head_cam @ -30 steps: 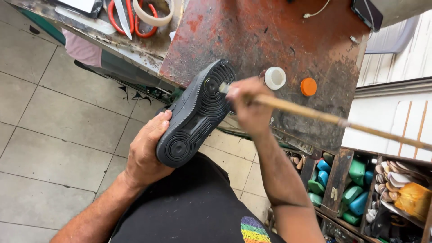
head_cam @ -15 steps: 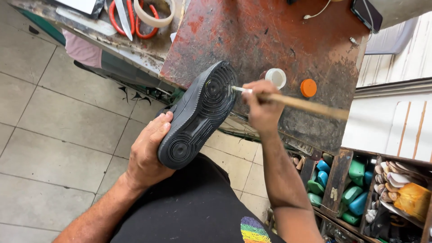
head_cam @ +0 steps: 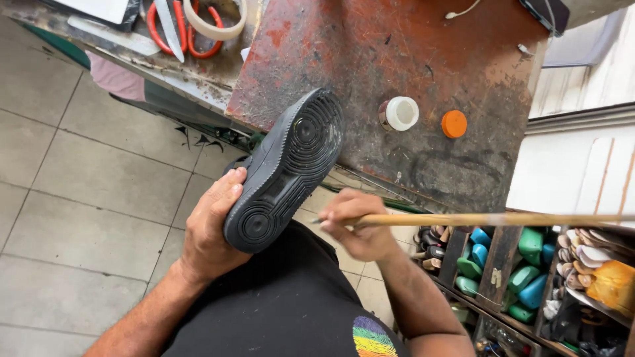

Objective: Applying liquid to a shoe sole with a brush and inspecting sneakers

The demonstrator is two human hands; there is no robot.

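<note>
Left hand (head_cam: 211,228): clasps heel of black shoe (head_cam: 286,168), sole up, toe propped on rust-red surface (head_cam: 423,46) edge | Right hand (head_cam: 360,225): pinches long wooden stick (head_cam: 489,219); tip has drawn back off the forefoot to beside the heel | Nearby: white-capped jar (head_cam: 399,114), orange lid (head_cam: 454,123)

Matt black rubber sole (head_cam: 286,173); bare wooden stick (head_cam: 489,219); rough, stained bench (head_cam: 423,53).

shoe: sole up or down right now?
Sole up. The black shoe's tread rings face the camera, heel end gripped in the left hand, toe resting at the workbench edge.
</note>
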